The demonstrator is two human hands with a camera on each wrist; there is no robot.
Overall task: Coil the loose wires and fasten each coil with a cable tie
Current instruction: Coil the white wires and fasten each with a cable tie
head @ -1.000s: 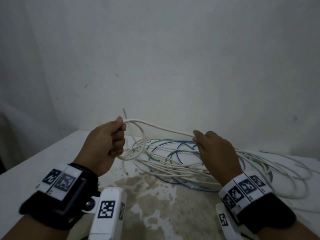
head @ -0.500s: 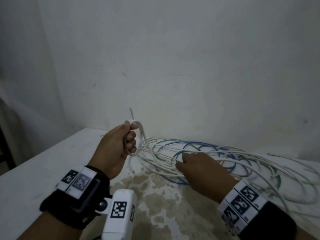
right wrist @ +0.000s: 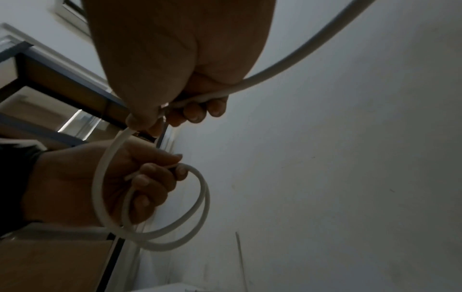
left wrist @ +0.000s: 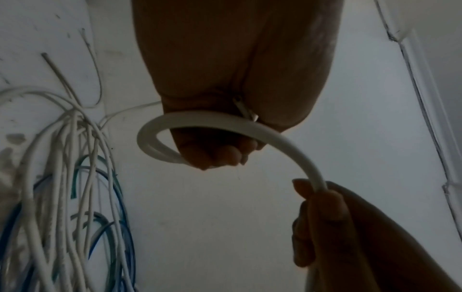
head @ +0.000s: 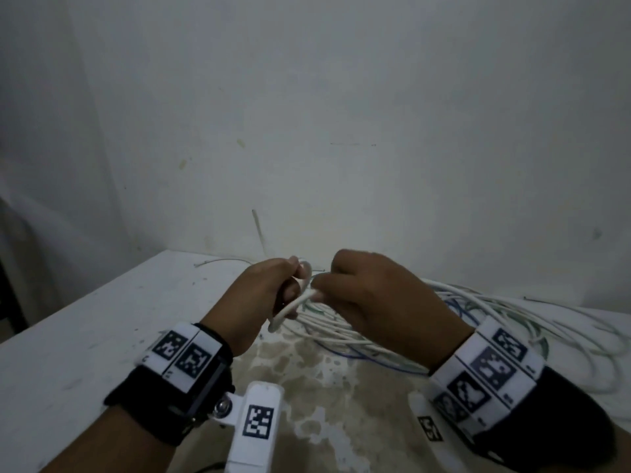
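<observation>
A thick white wire (head: 290,310) is wound into a small coil (right wrist: 175,235) of about two loops. My left hand (head: 292,285) grips this coil above the table, fingers curled round it (left wrist: 217,156). The wire's free tip (head: 257,230) sticks up behind the hand. My right hand (head: 321,293) is close beside the left and pinches the same wire (left wrist: 317,181) between thumb and fingers (right wrist: 197,112). From there the wire runs on to the tangled pile of white, blue and green wires (head: 495,322) lying on the table at the right. No cable tie shows.
The white table (head: 85,336) has a brown stained patch (head: 341,387) in front of me. A plain wall stands just behind the wire pile. A thin loose wire (head: 222,261) lies at the table's back left. The table's left edge is near my left arm.
My right hand has risen from the wire pile and come to my left hand with the white wire in its pinch. The loop in my left hand has grown tighter.
</observation>
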